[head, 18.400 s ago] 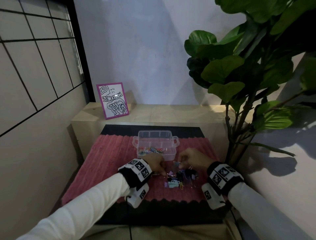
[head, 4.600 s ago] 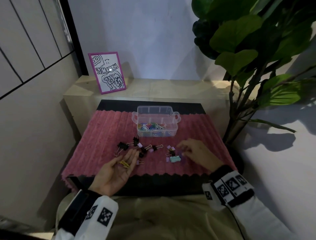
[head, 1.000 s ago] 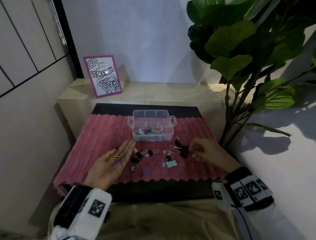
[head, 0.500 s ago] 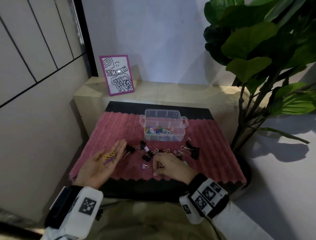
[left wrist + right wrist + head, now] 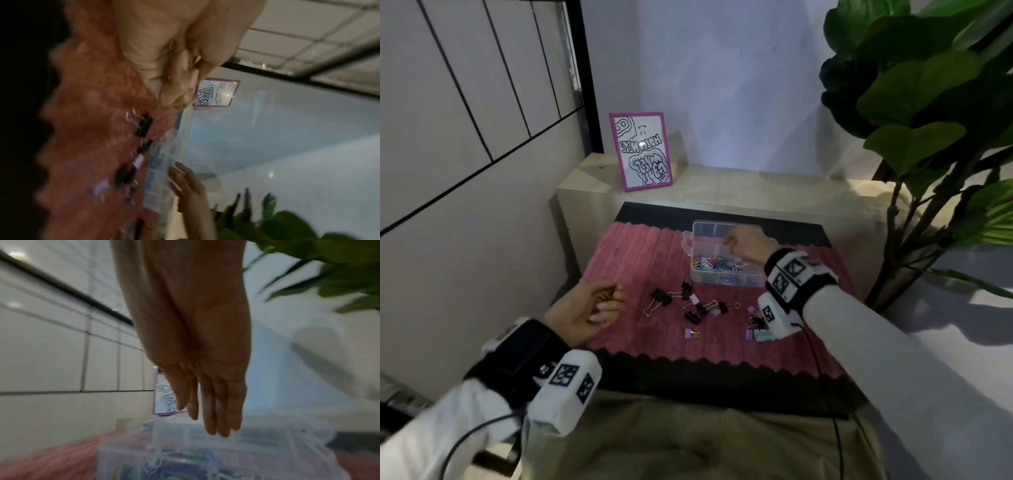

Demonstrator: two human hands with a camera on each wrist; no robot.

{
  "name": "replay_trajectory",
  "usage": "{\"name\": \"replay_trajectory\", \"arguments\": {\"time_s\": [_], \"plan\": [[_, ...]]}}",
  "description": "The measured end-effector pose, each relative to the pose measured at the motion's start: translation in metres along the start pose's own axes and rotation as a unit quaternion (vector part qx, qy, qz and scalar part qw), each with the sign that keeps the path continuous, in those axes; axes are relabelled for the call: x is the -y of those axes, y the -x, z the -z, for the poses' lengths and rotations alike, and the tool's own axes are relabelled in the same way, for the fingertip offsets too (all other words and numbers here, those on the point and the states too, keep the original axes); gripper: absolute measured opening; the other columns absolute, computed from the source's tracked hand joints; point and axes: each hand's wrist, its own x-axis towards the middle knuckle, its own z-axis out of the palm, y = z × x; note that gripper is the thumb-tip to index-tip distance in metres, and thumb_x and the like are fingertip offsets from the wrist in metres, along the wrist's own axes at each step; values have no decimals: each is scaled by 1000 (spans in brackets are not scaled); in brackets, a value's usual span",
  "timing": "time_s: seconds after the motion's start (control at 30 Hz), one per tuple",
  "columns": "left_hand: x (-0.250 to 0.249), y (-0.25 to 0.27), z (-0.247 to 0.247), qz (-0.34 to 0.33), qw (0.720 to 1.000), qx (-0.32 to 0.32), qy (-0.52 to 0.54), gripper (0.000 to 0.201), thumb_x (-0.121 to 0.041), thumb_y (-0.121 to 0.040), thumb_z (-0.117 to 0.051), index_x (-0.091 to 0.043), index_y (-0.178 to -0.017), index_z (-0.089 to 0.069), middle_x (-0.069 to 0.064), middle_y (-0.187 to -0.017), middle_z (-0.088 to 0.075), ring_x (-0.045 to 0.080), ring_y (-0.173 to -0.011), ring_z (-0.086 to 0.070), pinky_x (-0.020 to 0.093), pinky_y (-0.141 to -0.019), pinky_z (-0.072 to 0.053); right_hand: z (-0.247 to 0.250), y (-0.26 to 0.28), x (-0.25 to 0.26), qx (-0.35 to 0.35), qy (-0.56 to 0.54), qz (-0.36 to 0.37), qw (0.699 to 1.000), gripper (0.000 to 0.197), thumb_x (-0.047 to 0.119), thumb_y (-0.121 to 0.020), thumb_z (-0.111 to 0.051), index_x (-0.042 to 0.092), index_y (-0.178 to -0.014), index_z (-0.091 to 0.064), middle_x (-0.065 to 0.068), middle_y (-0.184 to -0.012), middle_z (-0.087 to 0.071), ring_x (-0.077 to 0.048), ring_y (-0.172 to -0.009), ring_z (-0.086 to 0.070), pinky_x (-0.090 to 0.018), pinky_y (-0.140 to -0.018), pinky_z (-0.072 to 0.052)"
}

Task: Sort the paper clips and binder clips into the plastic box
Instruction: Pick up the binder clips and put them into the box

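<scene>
Pale walls enclose a surface with a pink mat. Over the plastic box at its far edge, the right hand hangs, fingers straight, nothing held. Binder clips lie nearer, between both hands. Paper clips are cupped in the left hand.

The clear plastic box stands open on the pink mat, directly under the right hand's straight fingers; its near compartment holds a tangle of coloured paper clips. A few yellow paper clips lie in the curled fingers of the left hand (blurred, so their number is unclear). Between the two hands, on the mat in front of the box, binder clips lie scattered: black ones with wire handles, small lilac ones, and one mint-green.
</scene>
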Motion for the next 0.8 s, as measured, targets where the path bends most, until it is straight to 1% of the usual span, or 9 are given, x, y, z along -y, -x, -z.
{"name": "replay_trajectory", "arguments": {"time_s": [0.07,0.13,0.23,0.3,0.37,0.43,0.53,0.63,0.8], "plan": [[-14,-6,-2,20,989,-73,-128,20,-11,-86,-46,-10,-66,-43,-3,-47,-43,3,-30,-32,12,-22,-21,-13,17,10,-68,13,69,995,29,1,-92,-43,9,-114,-59,-8,-122,-59,-24,-110,-57,-36,-96,-46],[-26,-15,-2,52,960,-122,-247,28,-13,-93,-34,-10,-66,-43,-3,-45,-41,4,-31,-32,12,-24,-22,-29,34,17,-64,-40,160,984,19,10,-91,-51,12,-107,-60,-8,-113,-63,-22,-101,-59,-41,-93,-48],[-40,-23,-16,103,912,-125,-376,30,-10,-92,-38,-10,-63,-45,-2,-47,-42,5,-34,-37,13,-30,-30,-56,47,30,112,19,225,968,48,36,-85,-61,18,-127,-48,-11,-122,-52,-24,-111,-49,-39,-97,-42],[-49,-30,-30,112,911,-98,-385,29,-7,-90,-42,-10,-62,-48,1,-51,-46,6,-40,-44,13,-37,-38,-71,47,36,123,86,263,953,67,48,-81,-59,25,-138,-34,-11,-138,-39,-26,-127,-34,-43,-105,-30],[-58,-37,-44,110,925,-59,-360,26,-9,-88,-45,-10,-63,-50,1,-54,-51,8,-45,-51,14,-42,-44,-79,44,38,106,122,281,946,70,53,-80,-58,28,-140,-30,-10,-142,-33,-28,-131,-27,-47,-107,-25],[-66,-40,-55,105,933,-43,-340,17,-11,-80,-51,-7,-64,-52,3,-56,-55,10,-49,-55,16,-45,-49,-78,42,36,90,128,285,946,63,47,-80,-61,25,-134,-37,-10,-129,-42,-27,-121,-35,-45,-100,-34],[-74,-43,-66,87,937,-39,-336,7,-9,-71,-53,-3,-67,-55,7,-66,-54,15,-60,-55,18,-50,-54,-66,43,29,65,94,290,950,32,25,-81,-65,14,-109,-53,-8,-112,-48,-21,-106,-40,-39,-85,-44],[-82,-51,-68,62,946,-46,-315,27,-2,-82,-41,-2,-60,-55,11,-73,-53,18,-68,-53,21,-55,-56,-58,47,14,58,43,282,957,11,8,-81,-62,9,-92,-59,-5,-105,-49,-16,-101,-41,-29,-80,-40],[-96,-74,-88,45,946,-42,-318,23,4,-84,-28,-9,-74,-43,13,-84,-54,19,-76,-53,24,-55,-58,-57,64,-15,33,-24,272,961,21,-2,-80,-59,7,-99,-56,5,-97,-41,-6,-86,-41,-14,-70,-34]]}}
